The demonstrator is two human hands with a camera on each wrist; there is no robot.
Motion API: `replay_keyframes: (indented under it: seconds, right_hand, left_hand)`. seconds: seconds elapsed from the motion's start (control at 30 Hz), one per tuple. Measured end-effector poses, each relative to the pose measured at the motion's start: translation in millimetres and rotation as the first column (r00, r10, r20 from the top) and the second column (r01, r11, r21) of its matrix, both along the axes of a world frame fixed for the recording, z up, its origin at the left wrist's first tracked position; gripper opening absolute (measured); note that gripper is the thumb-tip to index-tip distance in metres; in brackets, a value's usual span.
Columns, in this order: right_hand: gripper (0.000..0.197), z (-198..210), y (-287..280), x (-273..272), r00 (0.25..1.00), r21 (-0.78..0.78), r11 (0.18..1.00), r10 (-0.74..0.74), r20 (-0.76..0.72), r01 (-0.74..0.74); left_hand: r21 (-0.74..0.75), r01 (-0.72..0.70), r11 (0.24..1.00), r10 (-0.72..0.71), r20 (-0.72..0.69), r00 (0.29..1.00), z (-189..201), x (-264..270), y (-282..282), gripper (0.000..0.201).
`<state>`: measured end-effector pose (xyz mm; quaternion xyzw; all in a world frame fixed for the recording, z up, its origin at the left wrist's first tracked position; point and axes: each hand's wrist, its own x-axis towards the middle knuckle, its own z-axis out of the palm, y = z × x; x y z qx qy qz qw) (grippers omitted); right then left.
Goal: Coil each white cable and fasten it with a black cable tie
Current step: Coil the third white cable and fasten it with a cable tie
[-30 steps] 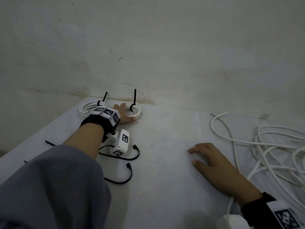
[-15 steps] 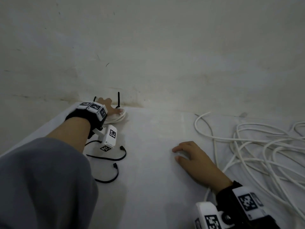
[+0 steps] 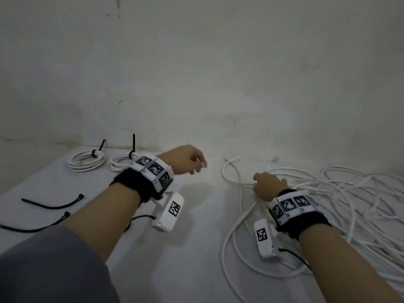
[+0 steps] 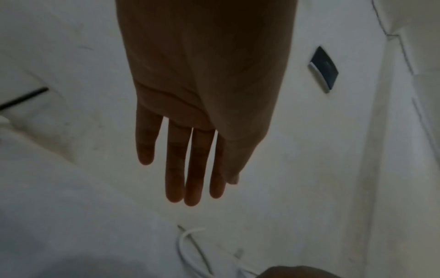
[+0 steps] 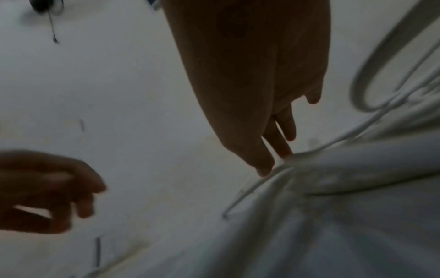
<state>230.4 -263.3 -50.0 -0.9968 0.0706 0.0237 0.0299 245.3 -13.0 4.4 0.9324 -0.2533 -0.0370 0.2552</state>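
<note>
Two coiled white cables lie at the table's back left, one [image 3: 85, 160] beside the other [image 3: 121, 161], each with a black tie standing up from it. My left hand [image 3: 188, 159] hovers to their right; in the left wrist view its fingers [image 4: 188, 188] are straight and hold nothing. A big tangle of loose white cable [image 3: 328, 193] covers the right side. My right hand [image 3: 267, 185] lies on the tangle's left edge. In the right wrist view its straight fingertips [image 5: 273, 163] touch one strand [image 5: 250, 191].
Two loose black cable ties [image 3: 52, 203] [image 3: 32, 226] lie at the front left of the white-covered table [image 3: 196, 248]. A pale wall [image 3: 218, 84] rises right behind the table. A dark plate [image 4: 323, 68] is fixed on the wall.
My left hand has let go of the second coil at the back left and swung right, toward the loose cables. My right hand has moved forward from the bare cloth onto the tangle.
</note>
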Motion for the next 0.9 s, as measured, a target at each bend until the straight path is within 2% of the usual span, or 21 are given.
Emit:
replay_keyframes:
  seconds: [0.07, 0.13, 0.23, 0.33, 0.4, 0.47, 0.5, 0.57, 0.67, 0.73, 0.77, 0.83, 0.9]
  right_hand:
    - [0.032, -1.0, -7.3, 0.8, 0.998, -0.099, 0.995, 0.027, -0.051, -0.032]
    - [0.021, 0.2, -7.1, -0.5, 0.994, -0.134, 0.985, 0.105, -0.038, -0.109]
    - [0.009, 4.4, -3.1, -8.0, 0.962, -0.063, 0.96, 0.272, -0.001, -0.271]
    - [0.011, 18.0, -4.4, -23.3, 0.876, 0.083, 0.889, 0.422, 0.235, -0.45]
    - [0.013, 34.5, -8.2, -39.1, 0.8, 0.149, 0.826, 0.456, 0.39, -0.543]
    - [0.012, 51.7, -12.7, -56.9, 0.735, 0.168, 0.785, 0.451, 0.506, -0.596]
    - [0.013, 58.1, -14.4, -65.4, 0.718, 0.178, 0.773, 0.442, 0.538, -0.609]
    - [0.011, 63.9, -18.3, -78.7, 0.734, 0.249, 0.76, 0.401, 0.548, -0.601]
    - [0.01, 59.8, -28.3, -91.8, 0.793, 0.364, 0.746, 0.347, 0.501, -0.557]
    - [0.011, 54.8, -38.9, -96.8, 0.803, 0.41, 0.735, 0.304, 0.513, -0.54]
    - [0.011, 53.5, -44.4, -98.8, 0.799, 0.438, 0.723, 0.264, 0.54, -0.535]
    - [0.012, 55.3, -51.3, -101.6, 0.768, 0.493, 0.675, 0.175, 0.616, -0.549]
    - [0.014, 61.1, -52.4, -102.3, 0.715, 0.531, 0.613, 0.081, 0.694, -0.585]
  left_hand:
    - [0.003, 0.049, 0.999, -0.049, -0.022, 0.999, -5.4, -8.9, -19.0, 0.019]
    - [0.001, 0.078, 0.997, -0.078, -0.028, 0.997, -9.6, -14.8, -34.0, 0.019]
    - [0.039, 0.075, 0.996, -0.076, 0.026, 0.997, -13.9, -21.9, -48.9, 0.025]
    - [0.032, 0.091, 0.995, -0.092, 0.055, 0.994, -19.8, -26.3, -58.4, 0.031]
    - [0.019, 0.114, 0.993, -0.116, 0.098, 0.988, -20.2, -30.7, -63.3, 0.022]
    - [-0.081, 0.12, 0.99, -0.106, 0.151, 0.983, -16.5, -37.6, -66.1, 0.02]
    - [-0.148, 0.123, 0.981, -0.093, 0.194, 0.977, -13.6, -41.5, -67.2, 0.025]
    - [-0.265, 0.142, 0.954, -0.074, 0.252, 0.965, -5.3, -51.1, -70.4, 0.031]
    - [-0.473, 0.099, 0.875, -0.018, 0.173, 0.985, 6.3, -62.3, -73.5, 0.031]
    - [-0.668, 0.034, 0.743, -0.015, 0.034, 0.999, 13.1, -67.2, -70.6, 0.031]
    - [-0.737, 0.008, 0.676, -0.028, -0.015, 1.0, 15.6, -69.9, -67.8, 0.028]
    - [-0.805, -0.012, 0.593, -0.041, -0.046, 0.998, 18.0, -76.1, -61.2, 0.019]
    - [-0.814, -0.039, 0.58, -0.029, -0.068, 0.997, 16.1, -83.3, -57.3, 0.019]
